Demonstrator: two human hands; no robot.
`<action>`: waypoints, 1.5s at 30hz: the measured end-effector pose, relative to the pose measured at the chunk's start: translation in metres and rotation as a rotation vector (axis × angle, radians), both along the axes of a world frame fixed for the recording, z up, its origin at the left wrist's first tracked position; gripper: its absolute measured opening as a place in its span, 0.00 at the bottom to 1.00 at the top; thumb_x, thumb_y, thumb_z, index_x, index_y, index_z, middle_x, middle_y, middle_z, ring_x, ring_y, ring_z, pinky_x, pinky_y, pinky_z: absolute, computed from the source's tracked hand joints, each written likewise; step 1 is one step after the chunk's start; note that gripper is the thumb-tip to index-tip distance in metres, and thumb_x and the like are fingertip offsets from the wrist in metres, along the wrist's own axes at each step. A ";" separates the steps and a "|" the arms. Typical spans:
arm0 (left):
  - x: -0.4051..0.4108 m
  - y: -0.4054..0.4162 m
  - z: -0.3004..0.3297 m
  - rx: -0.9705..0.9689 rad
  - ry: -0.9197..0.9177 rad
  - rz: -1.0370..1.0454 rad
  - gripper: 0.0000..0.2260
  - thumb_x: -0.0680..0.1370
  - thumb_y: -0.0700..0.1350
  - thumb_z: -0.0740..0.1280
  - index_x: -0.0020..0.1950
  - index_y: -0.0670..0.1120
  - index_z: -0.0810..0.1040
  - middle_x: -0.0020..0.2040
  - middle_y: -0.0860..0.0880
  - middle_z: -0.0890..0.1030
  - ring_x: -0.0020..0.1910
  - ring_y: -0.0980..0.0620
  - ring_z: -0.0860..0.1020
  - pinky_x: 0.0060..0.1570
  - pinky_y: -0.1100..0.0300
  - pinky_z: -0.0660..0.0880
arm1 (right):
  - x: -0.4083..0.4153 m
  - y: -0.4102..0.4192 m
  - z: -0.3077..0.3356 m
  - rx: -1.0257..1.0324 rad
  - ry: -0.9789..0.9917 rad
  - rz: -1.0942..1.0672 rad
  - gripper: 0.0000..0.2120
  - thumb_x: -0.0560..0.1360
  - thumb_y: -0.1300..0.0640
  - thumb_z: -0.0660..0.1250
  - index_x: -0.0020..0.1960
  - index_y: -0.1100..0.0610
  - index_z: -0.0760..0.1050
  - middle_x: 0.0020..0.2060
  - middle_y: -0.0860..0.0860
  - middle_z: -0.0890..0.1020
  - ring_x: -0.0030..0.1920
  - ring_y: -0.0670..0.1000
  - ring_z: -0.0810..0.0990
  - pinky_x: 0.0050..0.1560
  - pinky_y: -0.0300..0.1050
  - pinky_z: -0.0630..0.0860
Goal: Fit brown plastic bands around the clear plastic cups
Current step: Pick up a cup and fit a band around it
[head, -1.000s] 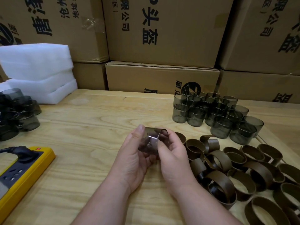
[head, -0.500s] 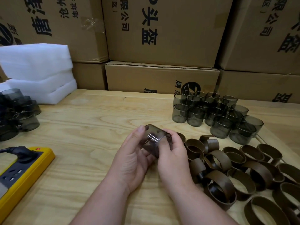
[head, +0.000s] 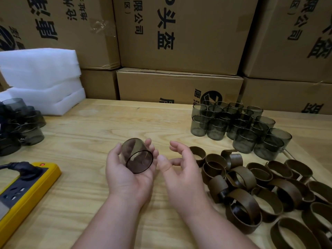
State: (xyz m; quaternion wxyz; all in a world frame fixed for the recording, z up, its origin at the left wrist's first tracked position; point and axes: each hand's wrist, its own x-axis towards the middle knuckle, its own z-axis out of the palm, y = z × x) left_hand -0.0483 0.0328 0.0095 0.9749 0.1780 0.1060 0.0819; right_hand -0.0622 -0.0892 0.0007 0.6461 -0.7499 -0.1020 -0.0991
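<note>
The left hand point(head: 129, 175) cradles 1 smoky clear cup point(head: 137, 156) on its side, fingers curled round it. The right hand point(head: 179, 169) hovers just beside, fingers loose, holding nothing, near the brown bands point(head: 240, 178) on the desk point(head: 86, 141).

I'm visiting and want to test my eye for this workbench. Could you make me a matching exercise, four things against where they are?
Things:
1. cup
2. brown bands
3. power strip
4. white foam

Places:
A. stacked at the table's far left
B. lying in the left hand
C. heaped on the table, right of the right hand
D. near left edge, with a plug in it

Pairs: 1-B, 2-C, 3-D, 4-A
</note>
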 end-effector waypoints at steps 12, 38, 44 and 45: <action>0.003 -0.005 -0.003 0.408 0.056 0.132 0.17 0.74 0.54 0.74 0.58 0.47 0.79 0.52 0.46 0.83 0.47 0.48 0.84 0.48 0.50 0.81 | 0.003 -0.003 -0.001 -0.390 0.080 -0.198 0.21 0.81 0.43 0.62 0.72 0.47 0.70 0.73 0.42 0.65 0.64 0.51 0.78 0.64 0.46 0.73; -0.007 -0.013 -0.008 1.229 -0.119 -0.027 0.26 0.68 0.44 0.60 0.62 0.61 0.80 0.56 0.66 0.84 0.53 0.72 0.78 0.51 0.75 0.73 | 0.007 -0.003 -0.006 -0.154 -0.338 -0.320 0.13 0.79 0.60 0.61 0.58 0.50 0.80 0.53 0.39 0.76 0.57 0.40 0.77 0.57 0.29 0.71; -0.008 -0.016 -0.008 1.202 -0.229 -0.010 0.25 0.71 0.41 0.65 0.67 0.58 0.77 0.60 0.70 0.81 0.62 0.71 0.77 0.53 0.78 0.72 | 0.006 -0.001 -0.006 -0.152 -0.380 -0.205 0.15 0.78 0.61 0.60 0.57 0.54 0.83 0.52 0.43 0.78 0.58 0.47 0.79 0.59 0.45 0.77; -0.008 -0.017 -0.008 1.206 -0.229 0.016 0.24 0.71 0.42 0.67 0.66 0.58 0.78 0.59 0.69 0.81 0.61 0.70 0.78 0.53 0.77 0.72 | 0.006 -0.001 -0.005 -0.144 -0.384 -0.193 0.15 0.78 0.61 0.60 0.57 0.54 0.84 0.52 0.42 0.78 0.58 0.47 0.79 0.59 0.44 0.77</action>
